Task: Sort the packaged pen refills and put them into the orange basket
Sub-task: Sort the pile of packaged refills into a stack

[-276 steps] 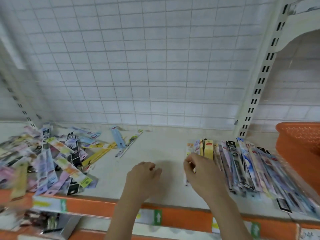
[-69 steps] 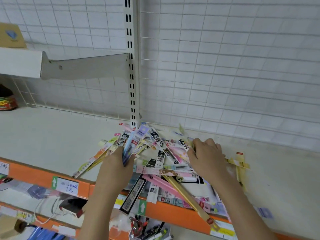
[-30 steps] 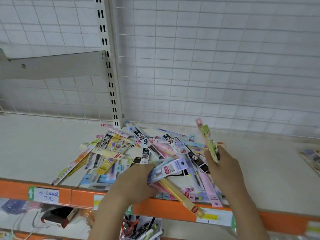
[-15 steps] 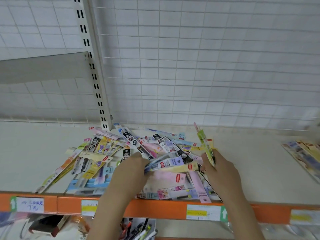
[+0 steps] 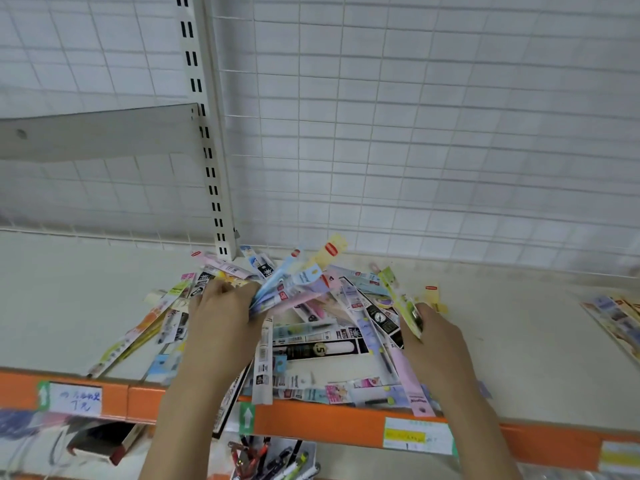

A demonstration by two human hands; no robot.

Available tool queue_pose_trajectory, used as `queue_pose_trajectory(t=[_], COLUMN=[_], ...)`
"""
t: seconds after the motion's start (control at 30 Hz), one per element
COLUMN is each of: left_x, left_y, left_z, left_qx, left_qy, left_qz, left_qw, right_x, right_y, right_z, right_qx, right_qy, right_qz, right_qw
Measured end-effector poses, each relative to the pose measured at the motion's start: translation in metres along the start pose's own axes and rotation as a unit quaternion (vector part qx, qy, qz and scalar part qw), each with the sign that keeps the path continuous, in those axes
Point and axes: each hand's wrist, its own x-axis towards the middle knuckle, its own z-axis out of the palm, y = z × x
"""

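Your left hand [image 5: 221,327] sits at centre-left of the frame, fingers curled tight around a fanned bundle of refill packs [image 5: 294,282] whose upper ends spray up and to the right, toward the centre. Your right hand [image 5: 436,344] sits at centre-right, closed around a single green-and-yellow pack [image 5: 398,296] that angles up and to the left from between the thumb and fingers.

Between and beneath both hands lies the loose pile of refill packs [image 5: 322,344], spread across the cream shelf [image 5: 69,306] in the lower middle of the frame. The packs cross one another at many angles. Several along the near side overhang the orange shelf edge [image 5: 329,424], and one pack [image 5: 261,362] hangs down over that edge just right of your left wrist.

A second, smaller stack of packs [image 5: 616,317] lies at the far right edge of the frame, well apart from the pile and cut off by the frame.

The orange basket does not appear in this view.

A white slotted upright [image 5: 204,133] rises from the back of the shelf just behind the pile, in the upper-left half of the frame. A white wire grid [image 5: 415,133] covers the background. White price labels [image 5: 74,400] are fixed to the orange edge at lower left and lower right. Below the edge, at bottom centre, pens [image 5: 273,459] show in a container on the lower level.
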Motion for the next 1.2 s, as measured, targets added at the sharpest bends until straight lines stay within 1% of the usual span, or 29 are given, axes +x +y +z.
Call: queue_pose_trajectory(t=[0.03,0.1,0.23,0.37,0.47,0.63,0.8,0.93,1.07,1.2], left_x=[-0.002,-0.003,-0.006,-0.007,-0.009,-0.013,-0.013,-0.01,-0.009,-0.011], left_y=[-0.003,-0.009,-0.015,-0.024,-0.024,-0.024,-0.027,-0.033,-0.036,-0.035], left_z=[-0.001,-0.002,-0.003,-0.003,-0.007,-0.012,-0.01,-0.007,-0.009,-0.012], left_qx=[-0.008,-0.053,-0.143,-0.178,-0.19,-0.193,-0.148,-0.138,-0.13,-0.128], left_qy=[-0.008,0.002,0.016,0.045,0.058,0.046,0.043,0.013,-0.009,-0.031], left_qz=[-0.02,-0.056,-0.14,-0.187,-0.186,-0.157,-0.157,-0.164,-0.166,-0.177], left_qw=[1.0,0.997,0.98,0.965,0.962,0.968,0.976,0.977,0.978,0.975], right_x=[0.001,0.003,0.009,0.012,0.012,0.015,0.017,0.017,0.016,0.014], right_y=[-0.003,-0.008,-0.017,-0.021,-0.024,-0.028,-0.029,-0.032,-0.036,-0.043], right_z=[0.002,0.007,0.022,0.035,0.038,0.038,0.036,0.034,0.029,0.028], right_qx=[-0.007,-0.029,-0.067,-0.085,-0.103,-0.134,-0.127,-0.088,-0.096,-0.077], right_qy=[-0.005,-0.019,-0.047,-0.032,-0.034,-0.04,-0.052,-0.047,-0.031,-0.037], right_qz=[-0.003,-0.011,-0.009,-0.007,-0.002,-0.006,0.004,0.019,0.022,0.009], right_qw=[1.0,0.999,0.997,0.996,0.994,0.99,0.991,0.995,0.995,0.996])
